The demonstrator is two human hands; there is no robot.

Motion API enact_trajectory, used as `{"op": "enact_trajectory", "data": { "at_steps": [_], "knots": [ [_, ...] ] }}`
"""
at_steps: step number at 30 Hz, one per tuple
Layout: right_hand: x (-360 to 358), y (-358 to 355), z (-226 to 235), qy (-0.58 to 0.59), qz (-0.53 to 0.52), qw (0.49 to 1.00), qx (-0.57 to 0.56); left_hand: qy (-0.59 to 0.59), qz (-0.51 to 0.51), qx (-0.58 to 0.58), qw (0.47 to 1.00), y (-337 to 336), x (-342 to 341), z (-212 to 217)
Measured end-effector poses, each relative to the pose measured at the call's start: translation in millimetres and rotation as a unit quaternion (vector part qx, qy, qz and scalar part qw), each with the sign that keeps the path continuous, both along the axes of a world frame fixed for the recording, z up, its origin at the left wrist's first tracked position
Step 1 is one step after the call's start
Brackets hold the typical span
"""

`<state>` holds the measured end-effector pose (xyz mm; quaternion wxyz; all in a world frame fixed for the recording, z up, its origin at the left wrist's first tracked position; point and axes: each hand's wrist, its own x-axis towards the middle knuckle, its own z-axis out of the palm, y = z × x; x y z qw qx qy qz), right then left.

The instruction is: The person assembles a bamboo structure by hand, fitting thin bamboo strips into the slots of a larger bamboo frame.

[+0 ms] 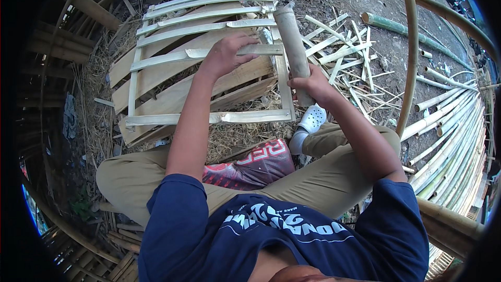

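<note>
So, the left hand (227, 55): it curls around a long, flat, pale bamboo slat (269, 50), fingers on one side and thumb on the other, holding it near the slat's right end

Right hand (314, 86): it is closed around the near end of a thick, round, grey-tan stick (292, 36); the stick points away from the person, along the right side of the frame, and I cannot tell if the two touch

Frame: the flat, pale bamboo frame (132, 81) lies in front of the person, with slats going across from side to side, and the held slat is one of the middle ones

Under the frame: wide, flat, light brown boards (245, 75) lie slanted, with dry yellow straw (222, 138) near them

Right of the stick: a messy heap of thin, pale strips (344, 52) lies on the dirt

Far right: a big pile of long, round, green and yellow bamboo poles (454, 146)

Near the legs: a dark red bag with big letters (261, 167) lies between them, and a white clog with holes (313, 119) is on one foot
</note>
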<state>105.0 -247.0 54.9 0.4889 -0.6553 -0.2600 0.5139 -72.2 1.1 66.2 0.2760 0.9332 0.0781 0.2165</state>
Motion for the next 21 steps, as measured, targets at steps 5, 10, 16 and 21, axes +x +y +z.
{"op": "enact_trajectory", "data": {
  "at_steps": [5, 10, 16, 21],
  "knots": [
    [-4, 1, -2, -0.016, 0.004, 1.0, -0.005, 0.032, -0.014, -0.024, 0.999, 0, 1, -4],
    [-15, 4, 5, -0.026, 0.017, 0.999, -0.011, 0.049, -0.001, -0.016, 0.999, 1, -4, -17],
    [-16, 9, -10, -0.028, 0.029, 0.999, -0.005, 0.041, -0.005, -0.009, 0.999, 4, -6, -32],
    [-10, 14, -21, -0.09, 0.042, 0.995, -0.021, 0.032, -0.016, -0.008, 0.999, 1, -3, -27]
  ]
}}
